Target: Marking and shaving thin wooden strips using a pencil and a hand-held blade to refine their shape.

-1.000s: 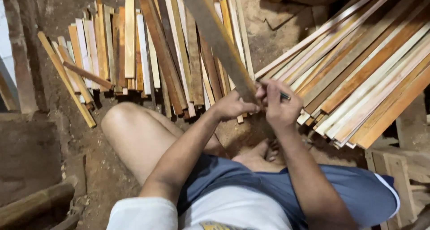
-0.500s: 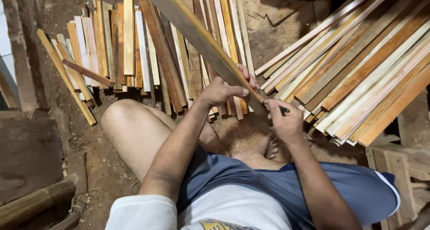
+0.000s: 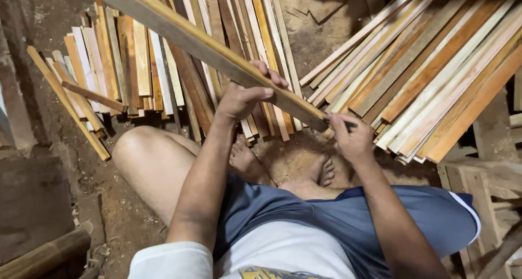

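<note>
A long wooden slat [image 3: 196, 42] runs from the upper left down to the middle of the head view. My left hand [image 3: 247, 97] grips it near its lower end, fingers wrapped over the top edge. My right hand [image 3: 350, 138] is at the slat's very tip, pinching a small dark tool [image 3: 348, 124] against the end of the wood. I am sitting on the ground with bare knees and feet below the slat.
A row of short wooden strips [image 3: 136, 67] lies on the dirt floor at the left. A larger stack of long strips [image 3: 435, 78] fans out at the right. A wooden frame [image 3: 489, 176] sits at the right edge, sawdust covers the floor.
The slat has swung from steeply tilted to a flatter diagonal pointing upper left. My left hand slid up along it, and my right hand moved right to its tip.
</note>
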